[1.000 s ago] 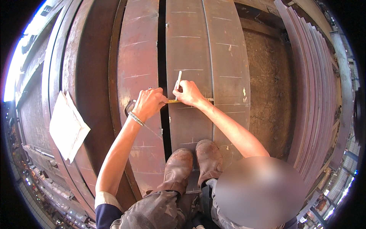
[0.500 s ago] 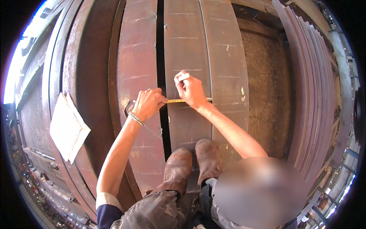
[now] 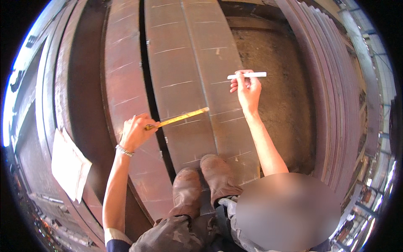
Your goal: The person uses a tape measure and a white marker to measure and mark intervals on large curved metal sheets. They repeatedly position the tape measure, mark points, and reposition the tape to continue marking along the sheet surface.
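Yellow tape measure, just the one, sits ahead of my landmark, the two boots, left hand clamped on it ahead-left, right hand pinching one white marker ahead-right, and three steel strips already have several white lines, can't tell what's left tho.

I count two bare hands, two brown boots, one yellow tape, one white stick, one bracelet.

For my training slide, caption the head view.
Left hand holds yellow tape measure over marked steel beams, right hand a white marking stick.
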A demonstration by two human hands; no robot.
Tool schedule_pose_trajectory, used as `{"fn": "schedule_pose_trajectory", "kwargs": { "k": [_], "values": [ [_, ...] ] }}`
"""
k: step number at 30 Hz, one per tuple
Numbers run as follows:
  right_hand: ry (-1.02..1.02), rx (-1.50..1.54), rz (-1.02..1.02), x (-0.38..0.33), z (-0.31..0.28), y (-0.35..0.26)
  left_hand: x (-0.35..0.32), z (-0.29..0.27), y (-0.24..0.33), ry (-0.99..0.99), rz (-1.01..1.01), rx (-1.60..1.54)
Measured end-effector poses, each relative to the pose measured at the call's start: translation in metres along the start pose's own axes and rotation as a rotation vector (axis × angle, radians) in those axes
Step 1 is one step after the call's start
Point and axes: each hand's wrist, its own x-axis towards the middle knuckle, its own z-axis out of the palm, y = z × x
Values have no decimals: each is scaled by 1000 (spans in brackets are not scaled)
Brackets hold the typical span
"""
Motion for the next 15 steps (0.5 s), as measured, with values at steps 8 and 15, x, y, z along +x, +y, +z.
{"fn": "schedule_pose_trajectory", "kwargs": {
  "k": [8,15],
  "values": [
    [254,0,-5,14,-91,2,26,30,75,1,131,11],
    [269,-4,81,3,-102,10,37,97,128,34,156,-28]
  ]
}}
